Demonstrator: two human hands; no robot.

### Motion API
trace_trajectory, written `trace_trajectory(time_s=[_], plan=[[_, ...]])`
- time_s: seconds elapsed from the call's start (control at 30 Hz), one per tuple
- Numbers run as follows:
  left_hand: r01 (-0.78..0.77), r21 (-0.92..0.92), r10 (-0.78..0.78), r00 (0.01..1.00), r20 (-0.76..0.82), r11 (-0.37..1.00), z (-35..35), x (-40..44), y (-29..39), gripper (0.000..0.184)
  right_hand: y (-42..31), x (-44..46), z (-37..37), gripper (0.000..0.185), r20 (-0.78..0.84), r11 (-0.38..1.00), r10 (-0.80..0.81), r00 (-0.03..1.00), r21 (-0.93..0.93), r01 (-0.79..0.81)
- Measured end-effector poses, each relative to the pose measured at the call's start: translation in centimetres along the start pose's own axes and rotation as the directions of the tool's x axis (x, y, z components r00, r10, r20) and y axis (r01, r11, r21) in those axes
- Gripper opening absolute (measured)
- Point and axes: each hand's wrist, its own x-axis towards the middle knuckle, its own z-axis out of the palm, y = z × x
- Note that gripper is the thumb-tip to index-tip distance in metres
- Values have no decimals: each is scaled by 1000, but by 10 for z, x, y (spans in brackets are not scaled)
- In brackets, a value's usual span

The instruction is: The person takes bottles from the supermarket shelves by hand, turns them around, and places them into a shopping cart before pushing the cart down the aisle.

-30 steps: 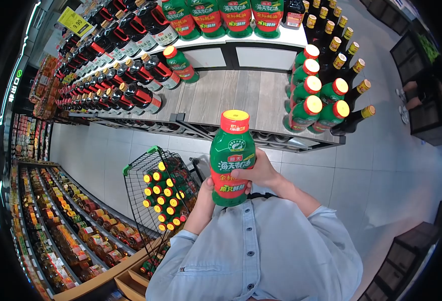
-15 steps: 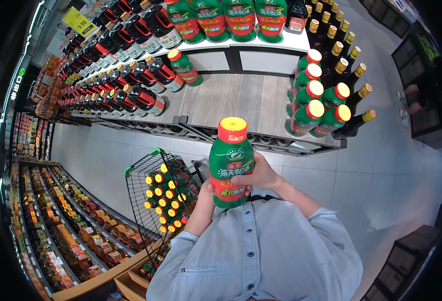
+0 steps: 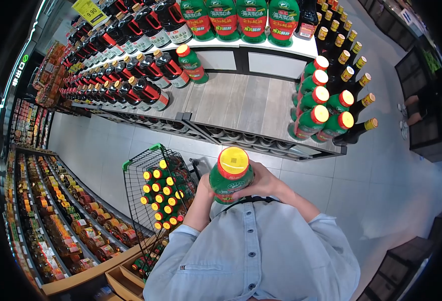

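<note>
A green oyster sauce bottle (image 3: 225, 183) with a red neck band and yellow cap is held in front of my chest, its cap facing up toward me. My right hand (image 3: 264, 181) wraps the bottle's right side, with the thumb across its front. On the opposite side my left hand (image 3: 206, 189) is closed against the bottle, its fingers mostly hidden. To the left, a black wire shopping cart (image 3: 127, 181) carries several yellow-capped bottles (image 3: 163, 195). Ahead is a wooden display shelf (image 3: 241, 103), where a single matching bottle (image 3: 193, 64) stands beside dark sauce bottles.
Several green bottles (image 3: 311, 123) and dark slim bottles (image 3: 355, 131) line the shelf's right end. Larger green bottles (image 3: 253, 22) stand on the white upper tier. A rack of bottled goods (image 3: 55, 220) runs along the left. Tiled floor (image 3: 361, 200) extends to the right.
The bottle has come lower and its top has tipped toward me, so the cap shows more and the label less. Both hands stay on it. The view has shifted slightly.
</note>
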Motion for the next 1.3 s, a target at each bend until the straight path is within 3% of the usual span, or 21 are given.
trace_trajectory(time_s=[0.07,0.1,0.23,0.3,0.37,0.43,0.57,0.63,0.73,0.93,1.1,1.3], plan=[[8,36,-6,999,-34,999,-7,-10,-6,120,-9,-1,-1,83,31,995,95,995,16,-96],[144,44,-136,980,-146,989,-6,-17,-5,126,-10,-1,-1,83,35,996,90,995,10,-90],[128,2,-126,983,-133,992,-22,-25,-22,128,-10,0,-3,84,57,998,67,996,6,-67],[123,243,-92,987,-135,962,-42,-36,-40,119,-14,0,-2,84,41,997,62,997,36,-63],[109,201,-85,989,-122,974,-41,-35,-45,117,-21,1,0,83,23,996,56,998,68,-58],[101,76,-92,990,-110,992,-14,-14,-25,115,-29,3,1,78,-17,949,284,959,149,-278],[127,-235,-146,987,-62,964,60,32,21,111,-25,12,3,56,-183,977,181,966,150,-154],[140,-312,-160,986,-39,940,83,44,35,109,-25,15,1,55,-215,981,167,962,133,-140],[149,-361,-171,985,-27,921,96,49,44,106,-26,17,-1,53,-246,986,123,962,142,-90],[169,-389,-190,982,-16,905,104,51,52,99,-31,15,0,55,-230,970,190,955,194,-146],[173,-400,-196,981,-15,900,107,53,58,94,-21,16,3,52,-247,988,33,968,156,6],[171,-402,-196,980,-22,900,110,54,62,88,-23,14,4,52,-230,986,24,973,165,14]])
